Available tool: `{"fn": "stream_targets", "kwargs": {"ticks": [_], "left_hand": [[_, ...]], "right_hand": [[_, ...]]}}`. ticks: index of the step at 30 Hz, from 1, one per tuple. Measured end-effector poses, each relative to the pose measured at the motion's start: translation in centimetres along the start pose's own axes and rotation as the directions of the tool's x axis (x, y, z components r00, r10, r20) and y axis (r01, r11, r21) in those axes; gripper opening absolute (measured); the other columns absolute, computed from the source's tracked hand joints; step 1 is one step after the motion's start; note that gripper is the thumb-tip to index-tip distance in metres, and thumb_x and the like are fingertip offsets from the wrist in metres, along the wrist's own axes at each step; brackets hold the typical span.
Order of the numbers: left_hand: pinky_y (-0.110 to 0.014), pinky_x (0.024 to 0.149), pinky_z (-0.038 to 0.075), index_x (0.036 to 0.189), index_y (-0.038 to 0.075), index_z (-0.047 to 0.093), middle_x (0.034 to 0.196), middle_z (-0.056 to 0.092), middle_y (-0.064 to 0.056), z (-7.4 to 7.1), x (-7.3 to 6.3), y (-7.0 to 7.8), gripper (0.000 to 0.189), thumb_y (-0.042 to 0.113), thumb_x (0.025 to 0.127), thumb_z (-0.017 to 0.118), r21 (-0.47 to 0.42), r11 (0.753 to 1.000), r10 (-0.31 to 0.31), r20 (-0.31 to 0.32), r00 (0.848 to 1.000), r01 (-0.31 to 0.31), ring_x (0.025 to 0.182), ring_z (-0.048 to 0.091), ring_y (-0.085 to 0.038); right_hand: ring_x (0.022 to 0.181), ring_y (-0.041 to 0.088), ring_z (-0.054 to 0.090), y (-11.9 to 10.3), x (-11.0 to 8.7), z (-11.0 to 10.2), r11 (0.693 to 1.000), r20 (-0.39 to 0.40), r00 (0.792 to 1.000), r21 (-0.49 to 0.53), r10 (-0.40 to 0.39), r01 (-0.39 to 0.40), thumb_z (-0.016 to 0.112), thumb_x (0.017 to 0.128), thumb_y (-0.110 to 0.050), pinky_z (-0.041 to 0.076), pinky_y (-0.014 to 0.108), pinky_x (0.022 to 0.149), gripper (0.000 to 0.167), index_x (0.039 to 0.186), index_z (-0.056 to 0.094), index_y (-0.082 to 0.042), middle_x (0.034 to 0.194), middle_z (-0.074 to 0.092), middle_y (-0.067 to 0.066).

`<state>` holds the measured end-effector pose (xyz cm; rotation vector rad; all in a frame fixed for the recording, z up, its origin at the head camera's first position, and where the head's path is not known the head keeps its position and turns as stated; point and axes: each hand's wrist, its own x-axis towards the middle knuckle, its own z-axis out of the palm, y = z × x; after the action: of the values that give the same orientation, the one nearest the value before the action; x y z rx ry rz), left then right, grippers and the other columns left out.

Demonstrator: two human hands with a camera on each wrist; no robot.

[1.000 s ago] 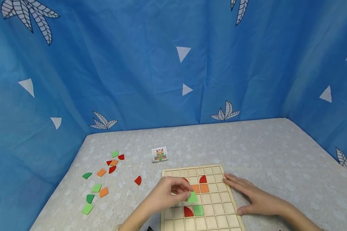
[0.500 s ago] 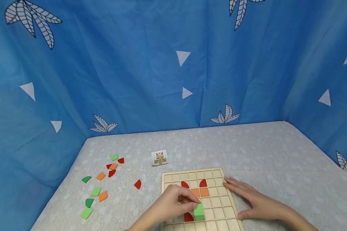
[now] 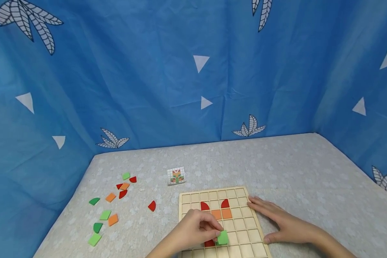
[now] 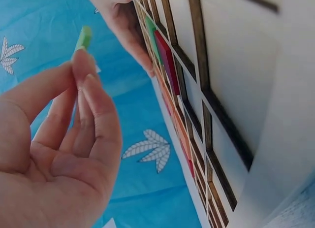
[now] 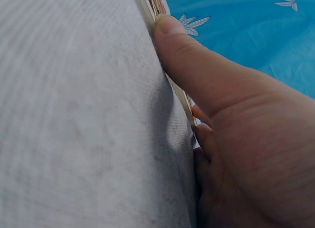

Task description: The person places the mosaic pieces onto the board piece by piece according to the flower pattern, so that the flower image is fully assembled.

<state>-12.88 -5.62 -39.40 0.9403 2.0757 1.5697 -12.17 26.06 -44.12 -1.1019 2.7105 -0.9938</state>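
My left hand (image 3: 195,230) pinches a light green square tile (image 3: 223,238) between thumb and fingers over the lower middle of the wooden grid board (image 3: 249,229). In the left wrist view the held tile (image 4: 85,37) is apart from the board, where a green tile (image 4: 152,35) and a red piece (image 4: 166,60) lie in cells. Toward the board's far side sit two red quarter-circles (image 3: 225,204) above two orange squares (image 3: 227,214). Another red quarter-circle (image 3: 209,243) is partly hidden by my left hand. My right hand (image 3: 282,224) rests along the board's right edge, thumb (image 5: 172,28) touching it.
Loose green, orange and red tiles (image 3: 105,215) are scattered on the left of the cloth-covered table (image 3: 277,168). A single red quarter-circle (image 3: 152,206) lies nearer the board. Behind the board is a small pattern card (image 3: 176,175). A blue curtain (image 3: 148,71) stands behind.
My left hand has carried the green tile down and slightly right, from above the board's middle to over the green tile's cell. My right hand has stayed at the board's edge.
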Motion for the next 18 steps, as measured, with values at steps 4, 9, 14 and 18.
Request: {"fn": "stream_targets", "kwargs": {"ticks": [4, 9, 14, 18], "left_hand": [[-0.023, 0.058, 0.052, 0.085, 0.004, 0.072, 0.072, 0.067, 0.002, 0.08, -0.16, -0.18, 0.007, -0.001, 0.084, 0.067, 0.007, 1.000, -0.019, 0.004, 1.000, 0.019, 0.064, 0.064, -0.007], [-0.020, 0.057, 0.051, 0.082, 0.003, 0.072, 0.073, 0.067, 0.004, 0.43, -0.37, -0.45, 0.010, -0.006, 0.082, 0.067, 0.058, 0.996, -0.063, -0.005, 0.998, 0.063, 0.063, 0.062, -0.003], [-0.018, 0.056, 0.050, 0.079, 0.002, 0.071, 0.070, 0.067, 0.003, 0.61, -0.44, -0.52, 0.013, -0.009, 0.080, 0.066, 0.111, 0.993, -0.046, 0.014, 0.999, 0.044, 0.061, 0.061, 0.000], [-0.016, 0.056, 0.049, 0.078, 0.005, 0.072, 0.067, 0.066, 0.007, 0.59, -0.49, -0.56, 0.013, -0.008, 0.079, 0.068, 0.166, 0.986, -0.029, 0.040, 0.999, 0.022, 0.060, 0.058, 0.006]], "right_hand": [[0.137, 0.018, 0.018, -0.15, 0.06, 0.00, 1.000, -0.002, 1.000, -0.005, 0.005, -0.005, 0.073, 0.077, -0.040, 0.034, 0.048, 0.095, 0.086, 0.147, 0.031, -0.014, 0.151, 0.022, 0.011], [0.136, 0.023, 0.021, -0.31, 0.11, 0.06, 0.999, -0.009, 0.999, -0.010, 0.031, -0.031, 0.072, 0.077, -0.042, 0.034, 0.055, 0.091, 0.086, 0.147, 0.031, -0.015, 0.151, 0.023, 0.010], [0.136, 0.024, 0.021, -0.22, 0.18, -0.16, 1.000, -0.010, 1.000, -0.013, 0.025, -0.025, 0.072, 0.077, -0.042, 0.034, 0.053, 0.092, 0.086, 0.147, 0.031, -0.014, 0.151, 0.023, 0.011], [0.137, 0.022, 0.019, -0.15, 0.08, -0.15, 0.999, 0.008, 0.999, 0.011, 0.031, -0.032, 0.072, 0.078, -0.041, 0.032, 0.049, 0.095, 0.086, 0.148, 0.030, -0.014, 0.152, 0.021, 0.011]]}}
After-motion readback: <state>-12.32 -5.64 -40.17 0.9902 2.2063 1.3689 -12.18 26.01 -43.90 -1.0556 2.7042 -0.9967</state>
